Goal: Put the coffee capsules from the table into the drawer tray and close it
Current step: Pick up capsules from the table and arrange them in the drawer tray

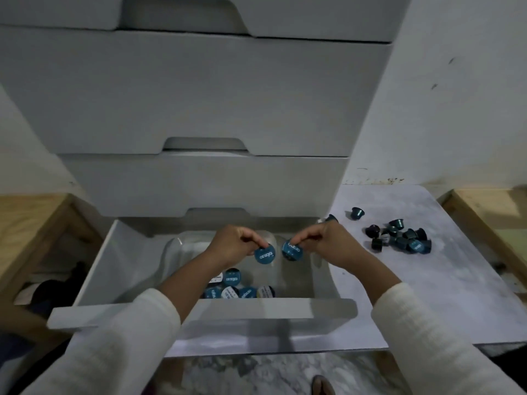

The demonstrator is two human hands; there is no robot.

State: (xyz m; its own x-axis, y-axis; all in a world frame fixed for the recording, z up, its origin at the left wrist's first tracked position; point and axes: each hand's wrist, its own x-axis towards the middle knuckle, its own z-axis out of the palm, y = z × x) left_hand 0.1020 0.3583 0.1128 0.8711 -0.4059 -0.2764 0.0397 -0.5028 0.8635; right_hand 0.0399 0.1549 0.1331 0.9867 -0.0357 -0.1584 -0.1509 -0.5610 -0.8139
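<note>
Here each hand, left hand (pixel 233 244) and right hand (pixel 328 244), pinches a small teal foil-lidded coffee capsule (pixel 264 254) by its rim, hanging below the fingertips over the clear plastic drawer tray (pixel 176 249); light, rigid, probably slippery.

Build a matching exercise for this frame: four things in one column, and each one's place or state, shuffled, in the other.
Things
1. left hand
2. pile of capsules
3. bottom drawer
4. middle drawer

Places or states
A. pushed in
B. pulled out, clear tray inside
C. on the table, right of the drawers
D. pinching a blue capsule over the tray

Pairs: 1-D, 2-C, 3-B, 4-A
</note>
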